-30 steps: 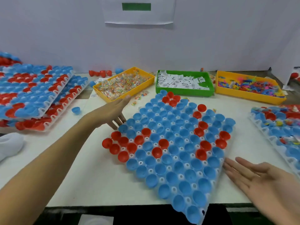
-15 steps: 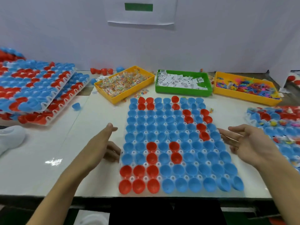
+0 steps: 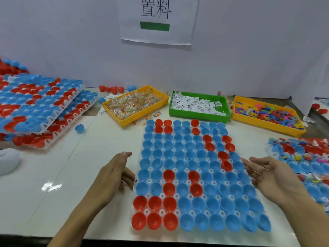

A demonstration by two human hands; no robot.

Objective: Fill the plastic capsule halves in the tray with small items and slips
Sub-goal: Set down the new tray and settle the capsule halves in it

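Tray [image 3: 178, 196]: white, lies square on the table [image 3: 53, 202] before the person, its near edge close to the table's front edge.
Halves [image 3: 195, 166]: blue and red capsule cups sit mouth-up in the tray's rows, mostly blue; red ones cluster at the near left corner, mid-tray, far left and along the right side. None shows anything inside.
Left hand [image 3: 114, 175]: just beside the tray's left edge, fingers loose and slightly bent, holding nothing; fingertips are at or touching the edge, I cannot tell which.
Right hand [image 3: 270, 173]: at the tray's right edge, palm turned inward, fingers spread and relaxed, holding nothing.
Candy bin [image 3: 122, 120]: yellow, beyond the tray to the left, full of small wrapped items.
Slip bin [image 3: 197, 116]: green, straight beyond the tray, holding white printed slips.
Toy bin [image 3: 267, 126]: yellow, beyond the tray to the right, with bright plastic pieces.
Stack [image 3: 35, 107]: trays of blue and red halves piled at far left.
Filled tray [image 3: 302, 157]: at right edge, halves there hold coloured bits.
Sign [image 3: 156, 18]: paper on the wall, with a green bar.
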